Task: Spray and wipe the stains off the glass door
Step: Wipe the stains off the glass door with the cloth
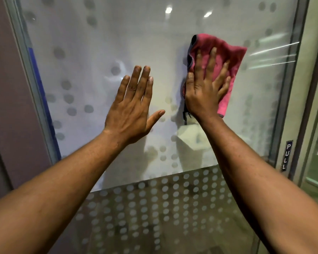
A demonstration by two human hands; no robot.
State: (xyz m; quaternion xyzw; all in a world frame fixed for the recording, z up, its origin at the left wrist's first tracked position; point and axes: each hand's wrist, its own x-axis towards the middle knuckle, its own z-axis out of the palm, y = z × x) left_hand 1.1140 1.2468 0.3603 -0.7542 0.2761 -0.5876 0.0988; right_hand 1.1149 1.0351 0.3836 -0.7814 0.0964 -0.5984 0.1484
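Observation:
The glass door (84, 57) fills the view, frosted and dotted with grey circles, with a clearer dotted band along its lower part. A pink cloth (229, 52) with a dark edge is pressed flat against the glass at the upper right. My right hand (206, 87) lies spread over the cloth, fingers apart, holding it to the pane. My left hand (134, 105) rests open and flat on the glass to the left of the cloth, holding nothing. No spray bottle is in view.
A metal door frame (294, 88) runs down the right side with a small "PULL" label (286, 155) on it. A blue strip (39, 79) and a dark wall panel (6, 88) border the door's left edge. Ceiling lights reflect at the top.

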